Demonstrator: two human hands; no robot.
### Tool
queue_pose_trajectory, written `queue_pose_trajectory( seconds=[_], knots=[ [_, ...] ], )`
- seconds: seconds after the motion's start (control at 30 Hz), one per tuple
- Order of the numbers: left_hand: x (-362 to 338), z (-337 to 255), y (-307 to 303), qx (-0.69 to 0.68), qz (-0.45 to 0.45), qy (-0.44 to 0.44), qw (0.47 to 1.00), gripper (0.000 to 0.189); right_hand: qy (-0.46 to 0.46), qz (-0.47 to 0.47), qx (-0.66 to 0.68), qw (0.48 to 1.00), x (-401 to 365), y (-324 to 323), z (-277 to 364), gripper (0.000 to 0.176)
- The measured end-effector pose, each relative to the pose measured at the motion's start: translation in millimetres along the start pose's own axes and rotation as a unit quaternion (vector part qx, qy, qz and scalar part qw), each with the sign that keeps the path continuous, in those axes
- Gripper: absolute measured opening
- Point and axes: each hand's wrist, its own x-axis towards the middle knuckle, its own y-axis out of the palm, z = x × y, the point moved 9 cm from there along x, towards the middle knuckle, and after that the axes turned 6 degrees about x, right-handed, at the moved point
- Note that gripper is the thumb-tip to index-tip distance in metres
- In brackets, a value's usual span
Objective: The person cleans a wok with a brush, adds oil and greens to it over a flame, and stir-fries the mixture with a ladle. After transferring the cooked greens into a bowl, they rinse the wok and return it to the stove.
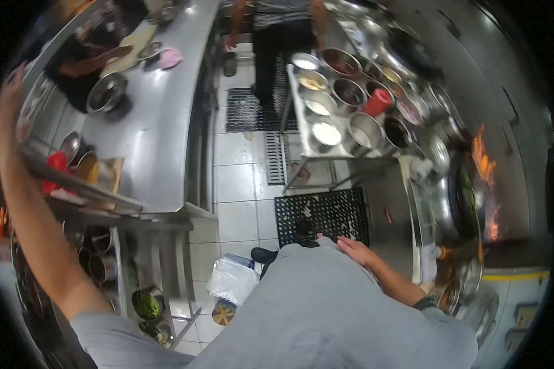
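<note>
One plain grey cloth shirt (326,301); one black, perforated rubber mat (345,212). Right hand (354,251), loosely open, seemingly empty, beside the shirt; raised left hand (9,95) blurred, grip unclear.

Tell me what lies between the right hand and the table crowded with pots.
In the head view, the black perforated floor mat lies between the right hand and the table.

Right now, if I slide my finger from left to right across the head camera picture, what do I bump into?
The person's left hand → a metal bowl on the counter → a plastic bag on the floor → the right hand → orange flames.
</note>
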Motion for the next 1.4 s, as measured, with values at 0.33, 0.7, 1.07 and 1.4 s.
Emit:
queue_pose_trajectory(
  seconds=[0.33,0.7,1.07,1.4],
  knots=[
    [-17,-33,-82,0.047,-0.19,0.078,0.978,0.064,0.081,-0.083,0.181,0.977,-58,10,-118,0.072],
    [-211,-346,-167,-0.266,0.11,0.034,0.957,0.059,0.1,-0.077,0.291,0.948,-87,-46,-194,0.073],
    [-605,-632,-174,-0.426,0.615,0.098,0.656,0.049,0.002,-0.352,0.206,0.913,-213,-292,-221,0.026],
    [-810,-655,-99,-0.378,0.787,0.169,0.457,0.05,0.047,-0.363,0.564,0.74,-276,-453,-468,0.033]
  ],
)
